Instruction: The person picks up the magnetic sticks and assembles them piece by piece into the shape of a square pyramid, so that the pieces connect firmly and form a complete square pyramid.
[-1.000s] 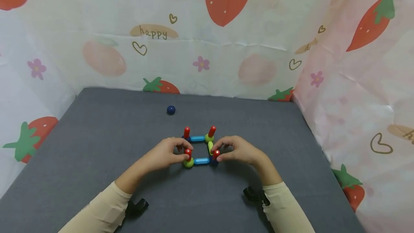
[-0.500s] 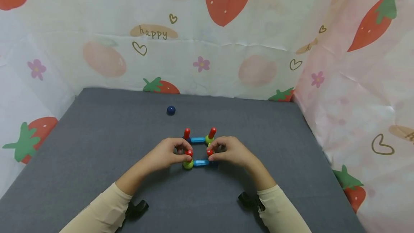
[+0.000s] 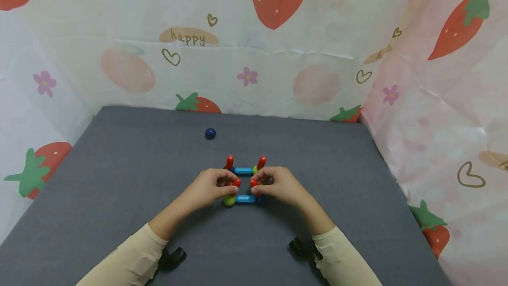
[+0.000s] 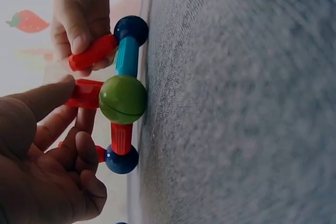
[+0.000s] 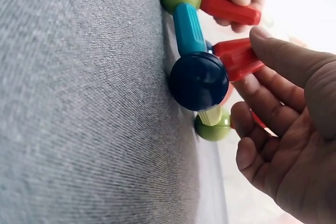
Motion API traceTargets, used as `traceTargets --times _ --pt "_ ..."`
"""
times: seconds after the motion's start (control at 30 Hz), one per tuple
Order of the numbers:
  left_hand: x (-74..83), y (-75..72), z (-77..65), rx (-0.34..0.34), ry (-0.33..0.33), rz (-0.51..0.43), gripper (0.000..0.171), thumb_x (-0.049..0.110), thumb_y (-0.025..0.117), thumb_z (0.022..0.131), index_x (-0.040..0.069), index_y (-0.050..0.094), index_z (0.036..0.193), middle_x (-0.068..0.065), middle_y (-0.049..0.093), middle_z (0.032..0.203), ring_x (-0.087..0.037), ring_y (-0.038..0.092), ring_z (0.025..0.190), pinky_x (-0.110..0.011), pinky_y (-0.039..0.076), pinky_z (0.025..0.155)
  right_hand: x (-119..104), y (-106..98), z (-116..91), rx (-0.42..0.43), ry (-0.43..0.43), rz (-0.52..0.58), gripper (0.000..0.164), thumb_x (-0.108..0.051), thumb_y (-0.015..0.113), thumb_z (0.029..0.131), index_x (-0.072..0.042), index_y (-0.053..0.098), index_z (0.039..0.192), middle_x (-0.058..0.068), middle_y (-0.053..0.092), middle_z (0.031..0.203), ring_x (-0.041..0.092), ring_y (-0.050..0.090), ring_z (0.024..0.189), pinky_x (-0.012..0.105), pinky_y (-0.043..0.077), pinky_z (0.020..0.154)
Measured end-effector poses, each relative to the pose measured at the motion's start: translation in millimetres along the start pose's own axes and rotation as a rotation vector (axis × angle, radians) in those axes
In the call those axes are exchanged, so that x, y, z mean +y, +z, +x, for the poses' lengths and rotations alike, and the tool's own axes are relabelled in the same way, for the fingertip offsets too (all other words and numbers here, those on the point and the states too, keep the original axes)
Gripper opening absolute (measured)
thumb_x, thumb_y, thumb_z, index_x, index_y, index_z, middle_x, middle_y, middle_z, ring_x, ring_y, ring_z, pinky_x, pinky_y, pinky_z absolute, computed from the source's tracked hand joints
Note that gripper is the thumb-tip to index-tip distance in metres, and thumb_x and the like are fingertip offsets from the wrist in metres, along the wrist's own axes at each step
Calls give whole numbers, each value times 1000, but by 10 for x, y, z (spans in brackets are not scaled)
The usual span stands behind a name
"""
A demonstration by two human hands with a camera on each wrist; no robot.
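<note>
A square of magnetic rods and balls lies on the grey table. My left hand [image 3: 208, 185] pinches a red rod [image 4: 86, 94] between thumb and fingers; its end meets a green ball [image 4: 123, 99] at the near left corner. At the near right corner, my right hand [image 3: 279, 184] pinches another red rod [image 5: 239, 56] against a dark blue ball [image 5: 198, 81]. A blue rod [image 3: 245, 199] joins these two balls. Both held rods lean inward. Two more red rods, one left [image 3: 230, 162] and one right [image 3: 261, 162], stand on the far corners, linked by a blue rod [image 3: 243, 171].
One loose dark blue ball [image 3: 210, 133] lies beyond the square, towards the back of the table [image 3: 139, 140]. A strawberry-print curtain [image 3: 238, 56] hangs behind and along the sides. Black wrist mounts [image 3: 173, 258] sit beneath both sleeves.
My right hand has moved left, tilting its red rod inward. The left hand's rod has tipped to the right, so the two rod tops are closer together.
</note>
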State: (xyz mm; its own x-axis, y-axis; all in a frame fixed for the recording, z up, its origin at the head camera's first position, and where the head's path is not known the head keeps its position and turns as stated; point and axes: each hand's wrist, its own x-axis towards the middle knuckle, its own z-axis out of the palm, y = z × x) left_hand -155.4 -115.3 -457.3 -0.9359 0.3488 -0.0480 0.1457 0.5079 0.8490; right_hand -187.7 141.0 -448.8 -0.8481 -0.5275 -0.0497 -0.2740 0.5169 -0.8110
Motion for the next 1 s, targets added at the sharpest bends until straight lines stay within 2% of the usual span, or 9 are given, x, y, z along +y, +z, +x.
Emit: traceTargets --times 0.27,0.53,0.7,0.87,1.0 --pt "-36 29 21 13 -22 9 27 26 78 93 14 76 117 1 67 91 -18 55 75 -28 47 64 1 30 -5 32 29 -9 12 -25 80 92 -22 76 103 -6 72 91 15 66 85 36 55 75" --pt "-48 30 39 -2 -25 2 31 27 77 94 12 75 121 0 67 89 -18 53 68 -27 44 58 20 103 10 91 12 -76 19 -32 81 90 -23 76 106 -9 70 90 12 64 82 34 54 75" --pt "-67 41 50 -8 -7 25 33 28 75 95 10 74 124 1 67 88 -16 54 69 -27 46 61 31 112 14 91 11 -81 19 -33 80 91 -23 76 106 -9 70 90 12 64 81 34 54 75" --pt "-76 56 61 -3 10 9 32 27 75 95 9 74 122 1 70 94 -15 57 75 -28 49 67 19 108 9 95 12 -83 20 -33 79 91 -23 76 108 -9 70 90 11 64 81 34 54 74" --pt "-72 64 64 3 2 6 30 27 76 95 11 75 120 1 69 92 -16 56 73 -28 48 64 9 95 3 88 21 -81 20 -32 80 91 -22 76 108 -9 70 90 11 64 81 33 54 75"
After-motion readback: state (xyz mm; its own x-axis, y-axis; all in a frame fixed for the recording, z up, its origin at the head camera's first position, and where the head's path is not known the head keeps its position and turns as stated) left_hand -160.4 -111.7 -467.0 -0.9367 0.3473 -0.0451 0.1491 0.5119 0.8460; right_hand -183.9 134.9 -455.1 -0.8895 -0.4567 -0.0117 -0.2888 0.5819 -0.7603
